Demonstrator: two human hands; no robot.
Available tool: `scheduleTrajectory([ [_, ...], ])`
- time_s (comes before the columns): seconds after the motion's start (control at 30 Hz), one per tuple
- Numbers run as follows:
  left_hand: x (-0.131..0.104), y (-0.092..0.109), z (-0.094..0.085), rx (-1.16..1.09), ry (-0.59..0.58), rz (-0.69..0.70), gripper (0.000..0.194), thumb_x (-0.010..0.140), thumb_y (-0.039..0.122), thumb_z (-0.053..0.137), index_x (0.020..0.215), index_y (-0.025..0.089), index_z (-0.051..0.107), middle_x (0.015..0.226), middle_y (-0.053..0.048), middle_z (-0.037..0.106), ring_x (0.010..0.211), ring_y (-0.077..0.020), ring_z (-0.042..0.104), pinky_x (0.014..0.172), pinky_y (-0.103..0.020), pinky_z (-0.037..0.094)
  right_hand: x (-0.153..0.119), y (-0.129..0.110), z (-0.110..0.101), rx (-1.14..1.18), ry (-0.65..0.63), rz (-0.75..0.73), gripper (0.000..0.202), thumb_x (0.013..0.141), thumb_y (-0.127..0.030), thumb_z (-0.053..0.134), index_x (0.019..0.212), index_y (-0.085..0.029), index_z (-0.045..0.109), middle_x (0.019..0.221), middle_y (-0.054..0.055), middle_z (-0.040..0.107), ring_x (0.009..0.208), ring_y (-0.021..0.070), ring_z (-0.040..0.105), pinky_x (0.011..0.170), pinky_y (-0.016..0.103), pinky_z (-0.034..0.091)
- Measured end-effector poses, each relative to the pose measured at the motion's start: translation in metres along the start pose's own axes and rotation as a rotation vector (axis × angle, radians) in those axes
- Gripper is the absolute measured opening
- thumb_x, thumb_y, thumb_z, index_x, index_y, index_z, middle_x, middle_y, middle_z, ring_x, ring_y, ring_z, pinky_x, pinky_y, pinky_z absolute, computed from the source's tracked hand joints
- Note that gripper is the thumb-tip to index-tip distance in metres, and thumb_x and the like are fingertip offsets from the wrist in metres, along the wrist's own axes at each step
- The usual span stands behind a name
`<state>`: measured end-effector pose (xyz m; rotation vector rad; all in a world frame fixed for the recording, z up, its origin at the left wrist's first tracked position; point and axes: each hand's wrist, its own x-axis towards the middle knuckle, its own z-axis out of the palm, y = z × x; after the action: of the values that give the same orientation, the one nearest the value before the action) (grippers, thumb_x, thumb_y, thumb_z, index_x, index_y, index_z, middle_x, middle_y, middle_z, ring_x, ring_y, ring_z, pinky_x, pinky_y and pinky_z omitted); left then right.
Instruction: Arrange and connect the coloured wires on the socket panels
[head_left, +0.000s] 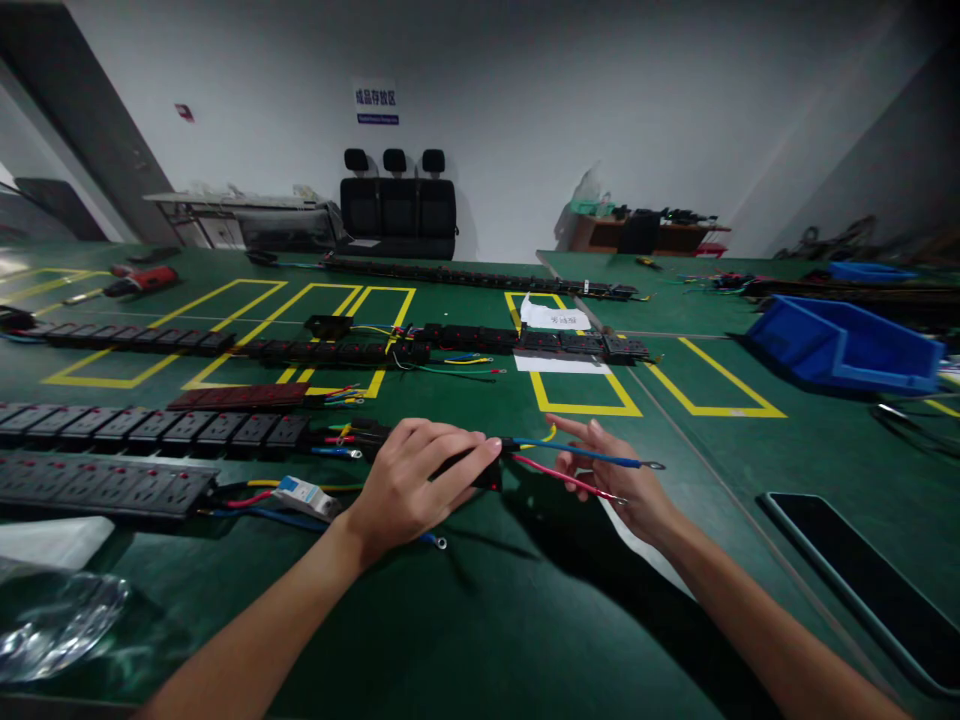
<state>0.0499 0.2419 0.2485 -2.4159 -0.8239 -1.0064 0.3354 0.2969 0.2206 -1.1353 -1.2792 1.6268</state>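
My left hand point(431, 475) is wrapped over a black part point(491, 472) at the middle of the green table, its fingers closed on it. Out of the part's right end come a blue wire point(577, 452) and a red wire point(562, 478), both tipped with metal ring lugs, and a short yellow wire point(551, 437). Behind these wires is my right hand point(607, 470), palm turned up and fingers apart, near the yellow wire's end. Whether it touches a wire I cannot tell. Left of my left hand lie black socket strips point(150, 428) with loose wires.
A phone point(862, 580) lies at the right, with a blue bin point(847, 340) behind it. More socket strips point(345, 352) stretch across the table point(525, 640). A red drill point(142, 282) is at the far left, clear plastic point(56, 620) at the near left, a breaker point(306, 497) by the strips.
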Motion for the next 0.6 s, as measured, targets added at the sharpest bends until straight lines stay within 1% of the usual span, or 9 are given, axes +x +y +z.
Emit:
scheduleTrajectory([
  [0.13,0.0007,-0.0023,-0.0021,0.025,0.016,-0.020,0.048,0.097,0.020,0.066,0.143,0.019,0.051,0.115,-0.009,0.073,0.109,-0.0238,0.067,0.089,-0.040,0.051,-0.0028,0.0004,0.0013,-0.012,-0.015,-0.016,0.079,0.094,-0.068,0.050,0.154,-0.017,0.049,0.076,0.003,0.066,0.059,0.0168,0.059,0.049,0.026,0.045],
  [0.27,0.0001,-0.0031,-0.0024,0.003,0.031,-0.055,0.055,0.095,0.018,0.067,0.147,0.020,0.048,0.116,-0.010,0.072,0.109,-0.0244,0.067,0.091,-0.039,0.052,-0.0052,-0.0004,0.0019,-0.035,-0.052,-0.040,0.081,0.094,-0.066,0.050,0.158,-0.017,0.042,0.076,0.004,0.068,0.060,0.0179,0.059,0.051,0.027,0.045],
  [0.5,-0.0032,-0.0010,0.0017,-0.009,0.012,-0.025,0.056,0.096,0.021,0.067,0.148,0.020,0.046,0.116,-0.010,0.072,0.110,-0.0249,0.067,0.091,-0.040,0.051,-0.0049,-0.0004,0.0025,-0.028,-0.044,-0.016,0.084,0.093,-0.070,0.052,0.160,-0.021,0.039,0.075,0.002,0.066,0.058,0.0165,0.059,0.049,0.025,0.044],
  [0.6,-0.0033,-0.0006,0.0022,-0.009,0.016,-0.016,0.054,0.096,0.021,0.067,0.146,0.019,0.048,0.115,-0.010,0.072,0.110,-0.0247,0.067,0.090,-0.040,0.051,-0.0043,0.0010,0.0020,-0.029,-0.048,-0.011,0.087,0.091,-0.071,0.055,0.160,-0.021,0.038,0.075,0.002,0.067,0.058,0.0159,0.059,0.048,0.025,0.043],
])
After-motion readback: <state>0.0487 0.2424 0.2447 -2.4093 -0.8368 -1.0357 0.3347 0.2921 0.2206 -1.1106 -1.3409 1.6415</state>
